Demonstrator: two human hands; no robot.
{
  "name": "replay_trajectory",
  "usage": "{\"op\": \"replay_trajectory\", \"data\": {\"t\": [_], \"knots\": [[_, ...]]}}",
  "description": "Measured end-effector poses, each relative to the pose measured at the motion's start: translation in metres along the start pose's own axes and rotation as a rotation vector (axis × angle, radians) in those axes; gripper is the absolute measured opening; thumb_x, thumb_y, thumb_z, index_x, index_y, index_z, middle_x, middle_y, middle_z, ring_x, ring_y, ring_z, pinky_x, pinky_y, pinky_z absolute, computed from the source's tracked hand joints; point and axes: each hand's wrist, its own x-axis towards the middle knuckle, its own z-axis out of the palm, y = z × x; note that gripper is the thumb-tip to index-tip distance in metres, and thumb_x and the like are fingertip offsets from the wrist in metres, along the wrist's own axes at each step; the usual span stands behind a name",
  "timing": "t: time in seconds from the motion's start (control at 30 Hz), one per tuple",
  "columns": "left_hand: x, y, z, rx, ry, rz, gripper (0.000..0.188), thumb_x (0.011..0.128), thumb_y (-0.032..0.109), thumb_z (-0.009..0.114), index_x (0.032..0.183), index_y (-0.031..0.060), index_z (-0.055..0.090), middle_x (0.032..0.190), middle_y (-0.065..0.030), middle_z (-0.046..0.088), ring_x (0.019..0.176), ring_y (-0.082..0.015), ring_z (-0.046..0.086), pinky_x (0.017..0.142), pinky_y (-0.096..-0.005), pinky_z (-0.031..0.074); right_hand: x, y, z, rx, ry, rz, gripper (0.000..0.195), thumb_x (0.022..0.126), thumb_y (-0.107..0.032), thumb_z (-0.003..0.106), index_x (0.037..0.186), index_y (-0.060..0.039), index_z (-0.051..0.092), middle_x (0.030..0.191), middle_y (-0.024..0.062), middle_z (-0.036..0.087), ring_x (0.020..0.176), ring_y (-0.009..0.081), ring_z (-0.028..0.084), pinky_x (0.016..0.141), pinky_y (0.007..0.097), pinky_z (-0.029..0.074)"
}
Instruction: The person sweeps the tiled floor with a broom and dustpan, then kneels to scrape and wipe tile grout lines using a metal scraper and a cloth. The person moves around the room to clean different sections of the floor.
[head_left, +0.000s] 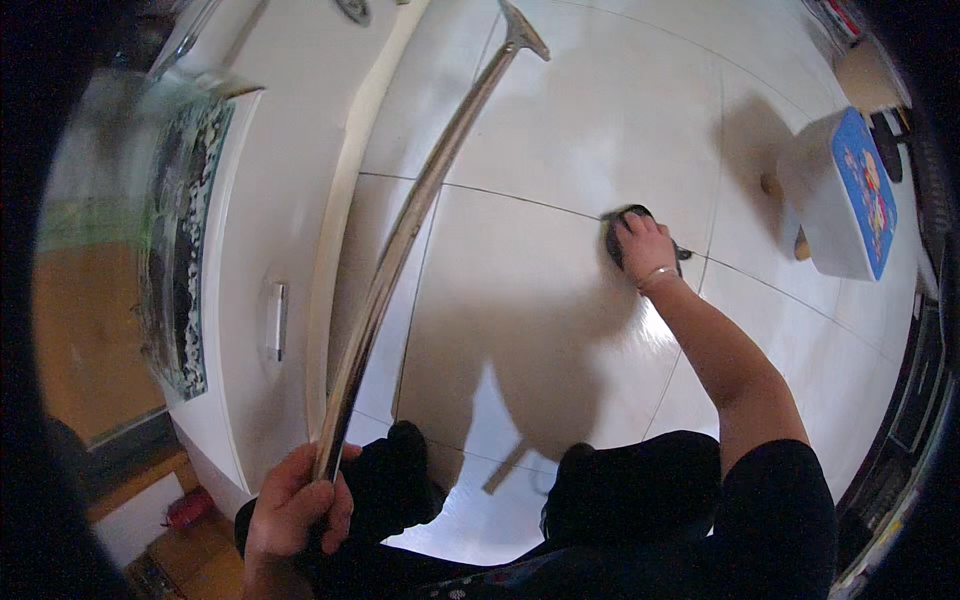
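Observation:
My left hand (304, 499), at the lower left, is closed around the near end of a long metal tube (416, 202). The tube slants up and away over the tiled floor (517, 255) and ends at the top in a wide, flared head (525, 34); it looks like a vacuum cleaner wand. At right of centre, my right hand (646, 244) reaches down onto a black object (619, 232) at floor level, with its fingers over the top. A small black part of that object sticks out to the right of the hand. What exactly it is cannot be told.
A white cabinet with a metal handle (278, 321) runs along the left, with a glass tank (184, 247) on it. To the right stands a small stool with a blue patterned top (864, 195) and wooden feet. Dark furniture (911, 390) lines the far right edge.

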Motion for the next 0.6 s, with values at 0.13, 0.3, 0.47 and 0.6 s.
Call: {"op": "replay_trajectory", "data": {"t": [0.13, 0.3, 0.47, 0.6], "knots": [[-0.024, 0.002, -0.006, -0.054, 0.105, -0.091, 0.054, 0.086, 0.03, 0.059, 0.122, -0.0066, 0.044, 0.058, -0.0064, 0.051, 0.038, -0.0129, 0.043, 0.034, -0.0252, 0.034, 0.062, -0.082, -0.014, 0.022, -0.022, -0.129, 0.034, 0.084, -0.018, 0.048, 0.115, -0.0121, 0.059, 0.121, 0.0047, 0.051, 0.114, 0.022, 0.047, 0.09, 0.0402, 0.041], [-0.037, -0.013, -0.018, -0.037, 0.097, -0.03, 0.055, 0.084, 0.032, 0.061, 0.12, -0.0073, 0.045, 0.059, -0.0055, 0.051, 0.04, -0.0121, 0.044, 0.034, -0.0241, 0.032, 0.125, -0.163, -0.022, 0.074, -0.021, -0.24, 0.027, 0.083, -0.017, 0.05, 0.106, -0.0122, 0.063, 0.116, 0.0046, 0.052, 0.111, 0.0242, 0.047, 0.089, 0.0401, 0.041], [-0.045, -0.002, -0.019, -0.098, -0.116, -0.041, 0.053, 0.095, 0.026, 0.051, 0.135, -0.0033, 0.033, 0.07, -0.0057, 0.055, 0.045, -0.0112, 0.047, 0.041, -0.0233, 0.038, 0.159, -0.204, -0.015, 0.06, 0.035, -0.239, 0.027, 0.081, -0.017, 0.053, 0.105, -0.0129, 0.063, 0.114, 0.0034, 0.053, 0.109, 0.0223, 0.048, 0.086, 0.0393, 0.041], [-0.044, 0.003, -0.008, -0.052, -0.091, -0.025, 0.05, 0.095, 0.024, 0.05, 0.133, -0.0048, 0.035, 0.067, -0.0046, 0.055, 0.045, -0.0101, 0.046, 0.04, -0.0232, 0.036, 0.117, -0.155, -0.026, 0.036, -0.042, -0.288, 0.048, 0.075, -0.017, 0.062, 0.123, -0.0146, 0.055, 0.124, 0.0024, 0.049, 0.115, 0.0209, 0.046, 0.091, 0.0386, 0.04]]}}
